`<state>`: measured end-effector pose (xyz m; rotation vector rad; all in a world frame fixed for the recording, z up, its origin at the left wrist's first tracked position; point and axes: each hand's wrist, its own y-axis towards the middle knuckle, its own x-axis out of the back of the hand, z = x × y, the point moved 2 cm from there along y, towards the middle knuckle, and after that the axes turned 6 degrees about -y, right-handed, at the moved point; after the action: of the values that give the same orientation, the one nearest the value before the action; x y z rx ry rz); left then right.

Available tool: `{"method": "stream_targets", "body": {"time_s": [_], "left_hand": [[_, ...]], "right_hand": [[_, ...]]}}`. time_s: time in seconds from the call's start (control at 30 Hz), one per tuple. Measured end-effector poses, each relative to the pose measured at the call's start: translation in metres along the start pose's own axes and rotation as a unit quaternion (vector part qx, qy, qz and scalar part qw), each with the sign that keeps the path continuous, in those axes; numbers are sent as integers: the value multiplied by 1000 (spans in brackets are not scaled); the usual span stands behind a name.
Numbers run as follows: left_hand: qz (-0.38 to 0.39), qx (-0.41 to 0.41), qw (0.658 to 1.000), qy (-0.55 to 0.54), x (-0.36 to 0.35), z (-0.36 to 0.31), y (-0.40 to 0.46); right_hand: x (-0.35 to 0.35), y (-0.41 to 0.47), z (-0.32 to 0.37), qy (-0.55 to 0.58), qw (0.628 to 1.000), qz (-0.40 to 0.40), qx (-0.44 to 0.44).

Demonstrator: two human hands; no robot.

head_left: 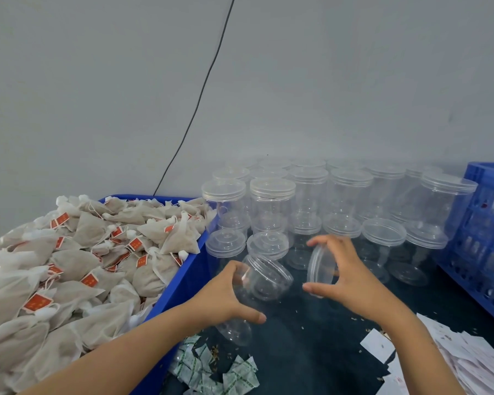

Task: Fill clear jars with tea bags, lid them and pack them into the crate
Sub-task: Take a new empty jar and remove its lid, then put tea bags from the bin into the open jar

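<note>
Above the dark tabletop (311, 352), the left hand (226, 292) grips an empty clear jar (251, 289) tilted, its long axis sloping up toward the right with the open mouth facing the right hand (345, 275). That hand pinches the removed lid (318, 266) on edge, just beside the mouth. Tea bags (77, 266) lie heaped to the left, nearer the left hand.
</note>
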<state>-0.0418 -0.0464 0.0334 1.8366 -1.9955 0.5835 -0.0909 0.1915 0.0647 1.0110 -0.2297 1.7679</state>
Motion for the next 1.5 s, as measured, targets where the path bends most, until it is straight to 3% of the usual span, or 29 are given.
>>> {"method": "stream_targets", "body": {"time_s": [0.17,0.33,0.57,0.77,1.03,1.2,1.33,1.4,1.5], "left_hand": [[42,6,994,-98,-11,-3,0],[80,3,991,-111,-13,-2,0],[131,-10,991,-7,-23,11,2],[92,-30,991,92,-23,13,3],[51,10,995,90,-16,10,2],[17,-33,997,68,-10,-1,-3],[-20,-61,995,77,9,-17,-13],[-67,-87,990,92,33,-25,-15],[-209,-97,958,169,83,-28,-18]], "right_hand": [[-23,3,-39,-55,979,116,-159],[-31,2,-51,-42,967,171,-182],[-14,-6,-47,-106,953,216,-182],[-16,-10,-43,-257,902,277,-209],[-30,-7,-33,-225,919,250,-206],[-14,0,-11,-110,984,87,-111],[-11,0,19,-24,998,7,-51],[-13,0,31,7,999,-14,-37],[-16,-2,45,41,999,-28,-21]]}}
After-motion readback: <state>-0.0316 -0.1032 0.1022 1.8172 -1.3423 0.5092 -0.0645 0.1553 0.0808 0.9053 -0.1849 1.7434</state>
